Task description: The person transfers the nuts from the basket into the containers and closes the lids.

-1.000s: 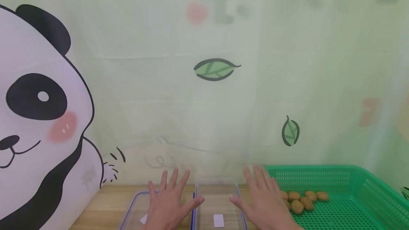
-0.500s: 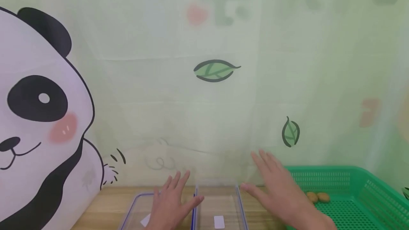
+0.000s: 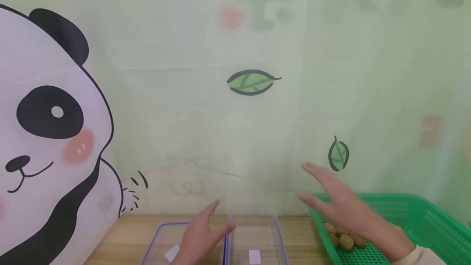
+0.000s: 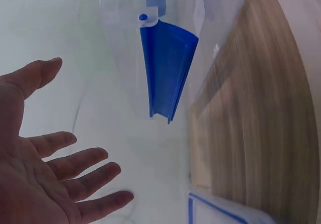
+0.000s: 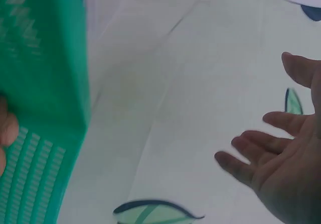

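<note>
Left of the green basket (image 3: 441,224) of brown lumps (image 3: 346,241) we see clear boxes (image 3: 254,236), a drawn panda (image 3: 88,97) and our left hand (image 3: 200,236), while our right hand (image 3: 342,203), higher than before, hides some basket, both with fingers loosely apart.

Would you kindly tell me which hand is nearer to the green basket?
Right: in the head view, the right hand overlaps the left side of the green basket, while the left hand shows over a clear box, apart from the basket.

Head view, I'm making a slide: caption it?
Left hand near clear blue-rimmed plastic boxes; right hand near a green perforated plastic basket holding roundish brown objects.
</note>
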`<state>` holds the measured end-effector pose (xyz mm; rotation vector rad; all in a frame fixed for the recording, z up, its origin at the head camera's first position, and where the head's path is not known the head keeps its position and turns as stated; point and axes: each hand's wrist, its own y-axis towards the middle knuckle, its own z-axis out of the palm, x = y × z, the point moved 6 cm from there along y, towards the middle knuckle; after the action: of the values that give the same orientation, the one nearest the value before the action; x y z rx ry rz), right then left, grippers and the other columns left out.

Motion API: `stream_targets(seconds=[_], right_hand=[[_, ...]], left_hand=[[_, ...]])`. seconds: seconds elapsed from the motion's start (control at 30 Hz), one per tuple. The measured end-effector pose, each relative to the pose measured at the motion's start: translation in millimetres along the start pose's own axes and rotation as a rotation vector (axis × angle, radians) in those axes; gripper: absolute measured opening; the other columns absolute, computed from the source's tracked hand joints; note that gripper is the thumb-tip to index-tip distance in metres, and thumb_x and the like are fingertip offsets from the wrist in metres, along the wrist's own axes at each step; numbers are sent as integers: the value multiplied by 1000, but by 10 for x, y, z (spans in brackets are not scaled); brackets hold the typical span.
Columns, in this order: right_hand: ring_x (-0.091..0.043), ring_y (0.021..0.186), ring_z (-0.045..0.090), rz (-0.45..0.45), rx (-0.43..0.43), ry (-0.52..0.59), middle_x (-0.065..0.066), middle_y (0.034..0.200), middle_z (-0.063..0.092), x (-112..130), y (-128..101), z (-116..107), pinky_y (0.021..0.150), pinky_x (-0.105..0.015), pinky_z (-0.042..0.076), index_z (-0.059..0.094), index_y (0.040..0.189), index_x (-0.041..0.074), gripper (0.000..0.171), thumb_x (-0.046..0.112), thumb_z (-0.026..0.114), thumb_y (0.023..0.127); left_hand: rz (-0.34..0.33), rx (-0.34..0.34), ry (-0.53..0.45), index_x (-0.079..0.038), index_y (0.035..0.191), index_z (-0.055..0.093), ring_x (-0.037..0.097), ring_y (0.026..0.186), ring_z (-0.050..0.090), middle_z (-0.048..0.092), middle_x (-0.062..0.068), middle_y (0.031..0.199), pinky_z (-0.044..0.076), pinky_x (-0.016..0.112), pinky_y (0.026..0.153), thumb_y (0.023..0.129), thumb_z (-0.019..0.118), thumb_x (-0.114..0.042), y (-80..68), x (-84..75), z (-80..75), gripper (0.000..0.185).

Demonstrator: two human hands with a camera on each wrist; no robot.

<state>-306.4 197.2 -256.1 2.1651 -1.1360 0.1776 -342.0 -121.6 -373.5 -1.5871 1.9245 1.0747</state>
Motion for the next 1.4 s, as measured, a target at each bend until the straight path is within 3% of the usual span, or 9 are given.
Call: stream_targets(seconds=[0.2,0.3,0.47,0.67,0.9,1.13,1.4], right_hand=[[-45,136,54,35,-18,33,-20,157,50,-259,8,-162,105,-65,53,44,160,8,64,36,67,107],[-43,131,59,72,-13,62,-21,153,54,-424,-4,-211,102,-61,57,45,160,9,62,36,65,108],[-39,128,63,107,-3,89,-18,151,57,-681,-36,-264,96,-50,62,47,159,10,58,36,63,109],[-38,125,65,149,22,126,-17,147,61,-911,-74,-326,88,-31,62,53,154,6,51,33,61,111],[-38,126,63,207,50,155,-15,140,67,-1094,-104,-338,91,-43,60,60,147,4,47,34,61,110],[-20,120,67,219,82,195,-15,137,69,-1339,-182,-329,91,-31,60,60,147,3,45,29,60,111],[-37,124,65,273,143,209,-17,137,68,-1548,-280,-323,95,-46,60,60,145,0,46,30,60,110]], left_hand=[[10,23,-95,-1,151,53,43,107,71,64,31,136,63,59,86,88,86,-40,30,38,55,81],[6,46,-122,3,147,54,37,94,74,67,32,129,66,52,79,89,87,-32,45,78,93,75],[-13,79,-150,7,145,54,36,90,73,69,31,122,66,49,74,88,87,-19,62,167,174,70],[-59,109,-279,11,146,49,30,80,73,66,34,121,67,40,63,87,85,-5,57,229,255,70],[-141,136,-333,11,144,52,23,73,72,71,24,111,66,38,59,89,82,-2,49,274,298,64],[-134,144,-375,10,138,58,21,69,71,71,15,102,67,40,58,89,79,3,52,304,332,53],[-151,157,-427,12,139,56,21,67,70,70,13,99,67,41,60,90,77,4,46,342,369,54]])
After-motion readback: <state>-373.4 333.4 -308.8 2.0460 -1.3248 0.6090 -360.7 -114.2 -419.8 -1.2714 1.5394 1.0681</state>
